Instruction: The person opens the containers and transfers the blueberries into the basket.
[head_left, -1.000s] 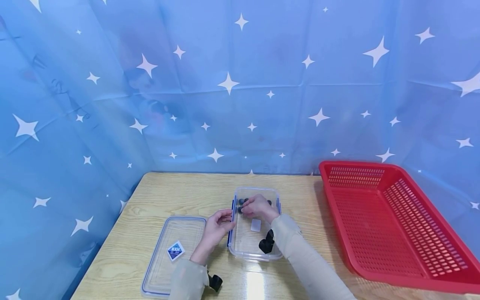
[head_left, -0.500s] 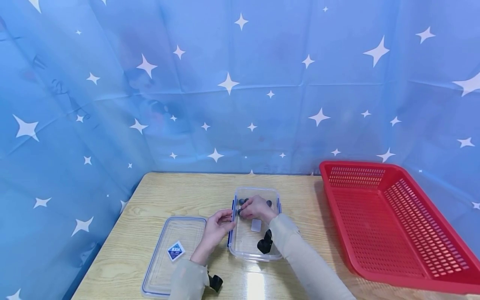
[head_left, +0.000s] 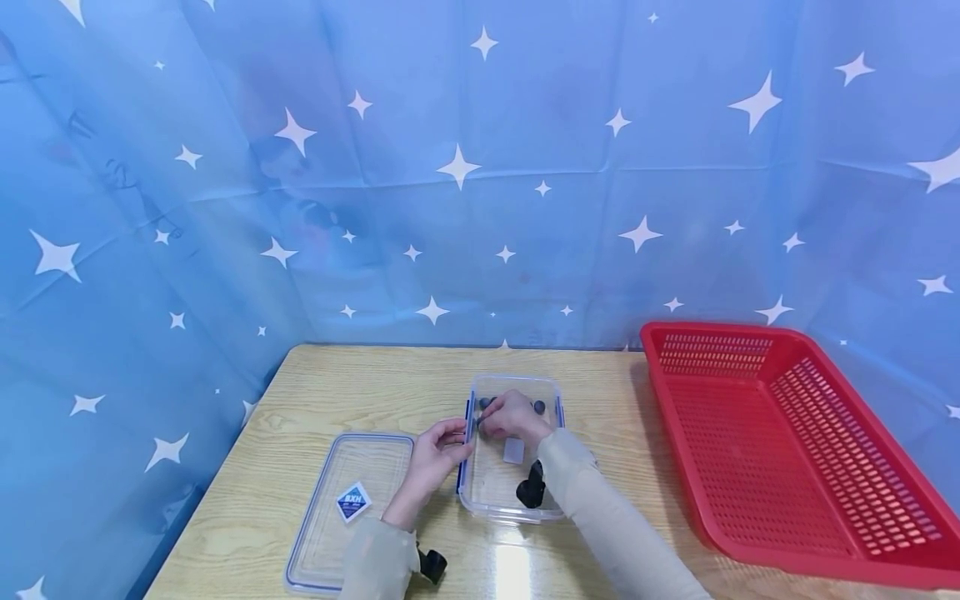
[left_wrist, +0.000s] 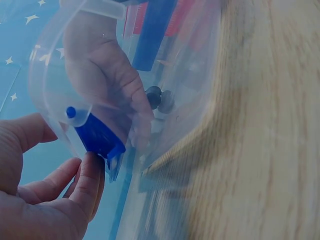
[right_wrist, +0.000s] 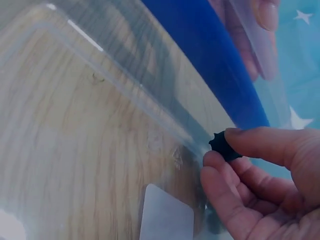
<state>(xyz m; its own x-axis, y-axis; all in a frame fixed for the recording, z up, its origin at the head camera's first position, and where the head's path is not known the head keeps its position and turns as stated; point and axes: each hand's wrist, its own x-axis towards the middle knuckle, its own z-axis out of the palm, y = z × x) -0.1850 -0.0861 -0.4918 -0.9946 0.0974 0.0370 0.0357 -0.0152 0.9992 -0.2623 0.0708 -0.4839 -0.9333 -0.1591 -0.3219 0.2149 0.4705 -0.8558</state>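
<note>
Over the last second the right hand point(head_left: 512, 415) has edged only slightly toward the near end of the clear box point(head_left: 487, 483), leaving the dark ball point(head_left: 539, 407) by the box's right wall more fully in sight. Its thumb and fingers pinch a small crown-rimmed piece point(right_wrist: 224, 146) inside the box near the left wall, so handling of this piece seems under way and its release not yet made. The left hand point(head_left: 431, 458), fingers loosely bent and apart from the thumb, stays at the blue latch point(left_wrist: 102, 137) along the box's left side, seemingly steadying it.
</note>
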